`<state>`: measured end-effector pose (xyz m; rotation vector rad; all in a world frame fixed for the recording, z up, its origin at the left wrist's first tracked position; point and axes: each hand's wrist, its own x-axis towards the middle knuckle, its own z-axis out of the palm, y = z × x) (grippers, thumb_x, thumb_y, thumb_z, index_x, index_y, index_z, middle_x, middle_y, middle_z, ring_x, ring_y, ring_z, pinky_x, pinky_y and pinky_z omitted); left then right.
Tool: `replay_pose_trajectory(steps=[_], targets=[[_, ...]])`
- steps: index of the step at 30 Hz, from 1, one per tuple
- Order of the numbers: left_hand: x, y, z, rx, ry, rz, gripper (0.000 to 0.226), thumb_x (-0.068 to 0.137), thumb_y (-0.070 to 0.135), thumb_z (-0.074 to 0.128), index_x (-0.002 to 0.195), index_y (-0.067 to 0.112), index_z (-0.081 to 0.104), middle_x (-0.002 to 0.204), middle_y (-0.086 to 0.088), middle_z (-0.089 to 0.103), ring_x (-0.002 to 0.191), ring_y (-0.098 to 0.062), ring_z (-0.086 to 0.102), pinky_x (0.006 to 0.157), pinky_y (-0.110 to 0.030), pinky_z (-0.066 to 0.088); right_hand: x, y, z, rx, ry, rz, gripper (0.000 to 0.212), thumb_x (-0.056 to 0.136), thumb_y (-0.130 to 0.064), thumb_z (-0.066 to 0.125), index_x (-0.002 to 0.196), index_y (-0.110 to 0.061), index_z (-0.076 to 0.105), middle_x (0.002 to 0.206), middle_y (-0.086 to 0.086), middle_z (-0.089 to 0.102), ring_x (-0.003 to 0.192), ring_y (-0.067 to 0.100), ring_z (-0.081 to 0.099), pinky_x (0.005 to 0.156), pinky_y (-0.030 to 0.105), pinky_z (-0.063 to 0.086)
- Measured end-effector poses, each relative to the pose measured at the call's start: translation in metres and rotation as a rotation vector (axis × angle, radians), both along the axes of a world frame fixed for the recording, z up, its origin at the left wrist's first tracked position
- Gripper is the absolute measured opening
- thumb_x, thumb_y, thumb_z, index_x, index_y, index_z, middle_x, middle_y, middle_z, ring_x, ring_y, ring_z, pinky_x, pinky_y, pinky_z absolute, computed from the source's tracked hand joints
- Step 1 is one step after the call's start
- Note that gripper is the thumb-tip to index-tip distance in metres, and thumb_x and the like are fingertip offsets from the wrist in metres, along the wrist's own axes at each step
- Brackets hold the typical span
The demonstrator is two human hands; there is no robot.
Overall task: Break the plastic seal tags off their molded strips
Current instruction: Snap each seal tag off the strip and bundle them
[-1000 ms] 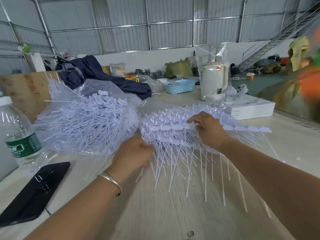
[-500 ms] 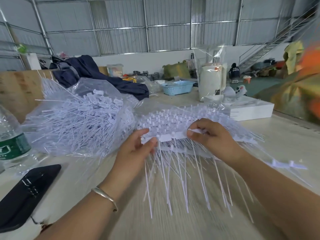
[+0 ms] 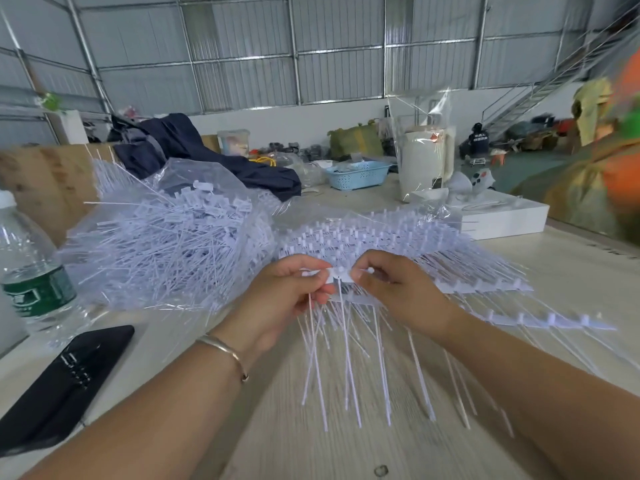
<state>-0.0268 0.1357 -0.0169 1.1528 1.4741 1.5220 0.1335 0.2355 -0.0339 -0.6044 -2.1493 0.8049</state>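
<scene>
A white molded strip of seal tags (image 3: 337,274) is lifted between both hands, its thin tails hanging down toward the table. My left hand (image 3: 287,292) pinches the strip's left end between thumb and fingers. My right hand (image 3: 394,289) pinches it just to the right, fingers curled over the tag heads. Behind them lies a stack of whole strips (image 3: 398,244) on clear plastic. A heap of loose tags (image 3: 166,240) fills a clear bag at the left. Another strip (image 3: 540,320) lies on the table at the right.
A water bottle (image 3: 31,275) and a black phone (image 3: 59,386) sit at the left. A white box (image 3: 502,216), a bagged white jug (image 3: 424,161), a blue basket (image 3: 358,174) and dark clothing (image 3: 194,150) stand farther back on the wooden table (image 3: 311,445).
Both hands lifted a strip off the stack and drew together at its left end. A strip now lies apart on the table at the right.
</scene>
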Motion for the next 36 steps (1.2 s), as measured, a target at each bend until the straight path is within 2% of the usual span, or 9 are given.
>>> replay_pose_trajectory(steps=[5, 9, 12, 20, 24, 27, 29, 31, 36], targets=[[0.002, 0.012, 0.000, 0.113, -0.240, -0.046, 0.021, 0.096, -0.001, 0.046, 0.095, 0.006, 0.066, 0.063, -0.003, 0.062, 0.051, -0.010, 0.048, 0.054, -0.021, 0.037, -0.010, 0.007, 0.016, -0.134, -0.046, 0.050, 0.023, 0.096, -0.021, 0.058, 0.082, -0.003, 0.060, 0.057, -0.007, 0.040, 0.048, 0.001, 0.034, 0.053, 0.017, 0.030], [0.002, 0.009, -0.022, 0.075, -0.542, -0.140, 0.024, 0.092, 0.000, 0.047, 0.090, 0.008, 0.069, 0.066, -0.005, 0.056, 0.053, -0.009, 0.049, 0.052, -0.020, 0.042, -0.010, 0.005, 0.016, -0.176, -0.049, 0.095, 0.020, 0.093, -0.020, 0.062, 0.079, -0.006, 0.062, 0.058, 0.000, 0.047, 0.049, 0.001, 0.039, 0.050, 0.013, 0.033], [0.002, 0.003, -0.028, 0.072, -0.480, -0.162, 0.019, 0.083, 0.002, 0.053, 0.084, 0.009, 0.071, 0.066, -0.008, 0.061, 0.054, -0.012, 0.052, 0.052, -0.022, 0.042, -0.003, -0.001, 0.002, -0.171, 0.017, 0.132, 0.017, 0.094, -0.017, 0.062, 0.080, -0.006, 0.063, 0.078, 0.028, 0.057, 0.067, 0.015, 0.048, 0.065, 0.027, 0.036], [0.002, 0.000, -0.032, 0.085, 0.081, 0.143, 0.029, 0.087, 0.000, 0.058, 0.069, 0.015, 0.075, 0.062, -0.009, 0.066, 0.054, -0.015, 0.054, 0.050, -0.021, 0.042, 0.003, 0.002, -0.005, -0.160, 0.035, 0.109, 0.019, 0.093, -0.016, 0.062, 0.074, -0.017, 0.063, 0.083, 0.030, 0.058, 0.070, 0.020, 0.046, 0.069, 0.032, 0.035], [0.000, -0.001, -0.033, 0.061, -0.063, -0.045, 0.018, 0.088, 0.008, 0.060, 0.071, 0.009, 0.067, 0.064, -0.006, 0.059, 0.056, -0.015, 0.049, 0.053, -0.021, 0.040, 0.005, 0.003, -0.007, -0.182, 0.076, 0.115, 0.017, 0.092, -0.015, 0.063, 0.076, -0.014, 0.066, 0.074, 0.012, 0.061, 0.070, 0.021, 0.050, 0.071, 0.033, 0.039], [-0.001, -0.002, -0.033, 0.070, -0.218, -0.199, 0.008, 0.083, 0.016, 0.061, 0.083, 0.008, 0.062, 0.067, -0.001, 0.055, 0.059, -0.009, 0.051, 0.055, -0.017, 0.043, 0.006, 0.001, -0.003, -0.231, 0.118, 0.186, 0.011, 0.088, -0.017, 0.068, 0.078, -0.012, 0.069, 0.078, 0.023, 0.061, 0.072, 0.021, 0.049, 0.073, 0.033, 0.040], [-0.001, -0.002, -0.032, 0.077, -0.309, -0.292, 0.009, 0.084, 0.013, 0.063, 0.090, 0.007, 0.061, 0.070, -0.001, 0.054, 0.061, -0.008, 0.053, 0.057, -0.017, 0.046, 0.008, -0.001, 0.000, -0.297, 0.157, 0.263, 0.012, 0.082, -0.025, 0.070, 0.078, -0.013, 0.070, 0.077, 0.023, 0.059, 0.073, 0.021, 0.049, 0.073, 0.032, 0.040], [-0.001, -0.003, -0.031, 0.076, -0.363, -0.365, 0.007, 0.082, 0.014, 0.067, 0.087, 0.009, 0.066, 0.070, -0.001, 0.054, 0.062, -0.008, 0.052, 0.058, -0.018, 0.046, 0.009, -0.002, 0.001, -0.350, 0.168, 0.325, 0.012, 0.077, -0.031, 0.070, 0.074, -0.019, 0.070, 0.071, 0.006, 0.060, 0.071, 0.017, 0.050, 0.071, 0.025, 0.042], [0.006, -0.004, -0.031, 0.033, -0.449, -0.502, 0.021, 0.075, 0.017, 0.070, 0.093, 0.008, 0.064, 0.067, 0.001, 0.059, 0.060, -0.009, 0.055, 0.057, -0.021, 0.046, 0.009, -0.003, -0.003, -0.453, 0.182, 0.451, 0.010, 0.076, -0.023, 0.070, 0.077, -0.013, 0.067, 0.068, -0.001, 0.065, 0.061, 0.008, 0.056, 0.063, 0.016, 0.044]])
